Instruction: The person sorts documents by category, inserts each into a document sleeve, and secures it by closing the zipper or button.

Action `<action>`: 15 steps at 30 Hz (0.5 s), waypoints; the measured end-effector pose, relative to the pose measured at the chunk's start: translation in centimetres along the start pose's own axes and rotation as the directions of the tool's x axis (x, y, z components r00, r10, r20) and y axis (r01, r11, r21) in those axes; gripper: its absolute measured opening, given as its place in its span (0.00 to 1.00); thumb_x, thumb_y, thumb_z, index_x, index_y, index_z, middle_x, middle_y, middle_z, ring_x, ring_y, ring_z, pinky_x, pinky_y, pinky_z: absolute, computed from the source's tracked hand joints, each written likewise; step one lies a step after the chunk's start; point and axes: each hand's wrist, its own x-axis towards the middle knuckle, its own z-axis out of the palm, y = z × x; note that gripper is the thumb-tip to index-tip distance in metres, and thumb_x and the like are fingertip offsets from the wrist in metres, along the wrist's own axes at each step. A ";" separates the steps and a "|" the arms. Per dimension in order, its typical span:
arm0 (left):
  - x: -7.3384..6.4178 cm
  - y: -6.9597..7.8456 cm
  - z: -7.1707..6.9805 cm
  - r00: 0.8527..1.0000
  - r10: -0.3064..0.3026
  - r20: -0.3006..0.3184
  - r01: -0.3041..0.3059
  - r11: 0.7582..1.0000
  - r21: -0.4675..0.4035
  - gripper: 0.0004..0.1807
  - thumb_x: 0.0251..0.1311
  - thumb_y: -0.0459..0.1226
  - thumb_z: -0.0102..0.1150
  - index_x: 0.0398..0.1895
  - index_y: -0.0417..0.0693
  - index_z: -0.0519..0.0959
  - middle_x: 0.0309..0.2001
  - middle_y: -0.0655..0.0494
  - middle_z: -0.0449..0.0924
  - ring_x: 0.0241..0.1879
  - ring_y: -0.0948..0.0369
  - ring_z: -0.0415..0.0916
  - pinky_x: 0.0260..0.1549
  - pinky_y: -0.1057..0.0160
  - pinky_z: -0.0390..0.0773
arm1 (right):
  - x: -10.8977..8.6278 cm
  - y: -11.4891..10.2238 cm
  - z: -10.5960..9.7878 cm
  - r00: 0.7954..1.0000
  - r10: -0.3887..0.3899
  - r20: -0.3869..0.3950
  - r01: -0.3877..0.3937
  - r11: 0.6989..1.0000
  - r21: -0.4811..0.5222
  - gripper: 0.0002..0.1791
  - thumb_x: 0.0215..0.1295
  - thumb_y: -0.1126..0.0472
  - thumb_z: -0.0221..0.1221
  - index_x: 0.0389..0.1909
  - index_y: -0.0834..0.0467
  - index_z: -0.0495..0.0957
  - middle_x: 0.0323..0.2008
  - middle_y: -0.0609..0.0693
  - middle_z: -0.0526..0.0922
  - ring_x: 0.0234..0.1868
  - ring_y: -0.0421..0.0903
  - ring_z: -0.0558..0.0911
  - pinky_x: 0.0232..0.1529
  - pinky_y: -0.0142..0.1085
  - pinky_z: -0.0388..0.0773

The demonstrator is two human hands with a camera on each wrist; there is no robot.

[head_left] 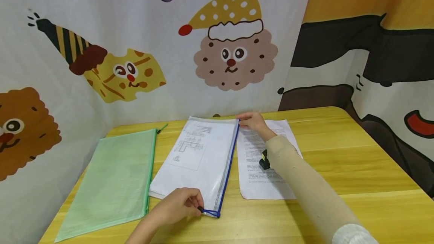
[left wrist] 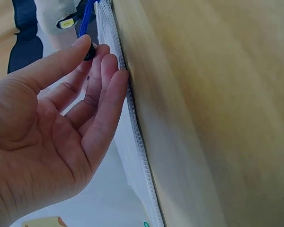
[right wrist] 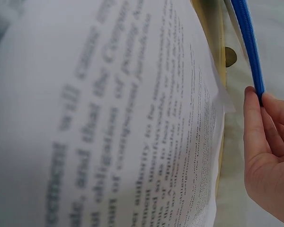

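A clear zip file bag (head_left: 213, 161) with a blue zipper edge lies on the table, a printed diagram sheet (head_left: 190, 144) showing through it. At its near corner, my left hand (head_left: 181, 204) pinches the black end of the blue zipper pull (left wrist: 89, 51) between thumb and fingers. My right hand (head_left: 252, 121) pinches the far end of the blue zipper edge (right wrist: 250, 42) between thumb and fingers. Beneath the right forearm lie printed sheets (head_left: 251, 183).
Left of the clear bag is a green zip file bag (head_left: 115, 176). A small black object with a yellow patch (head_left: 264, 160) sits on the printed sheets, partly behind the right sleeve. A cartoon-printed curtain (head_left: 135, 18) hangs along the back of the wooden table (head_left: 339, 153).
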 end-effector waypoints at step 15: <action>0.7 0.0 -0.3 1.000 -0.010 0.002 0.010 0.999 0.031 0.07 0.55 0.34 0.70 0.33 0.52 0.81 0.32 0.61 0.81 0.32 0.68 0.75 0.32 0.70 0.75 | 0.0 0.0 0.2 1.000 -0.007 -0.002 0.007 1.000 -0.021 0.17 0.71 0.70 0.55 0.59 0.67 0.76 0.61 0.64 0.78 0.58 0.56 0.81 0.59 0.43 0.81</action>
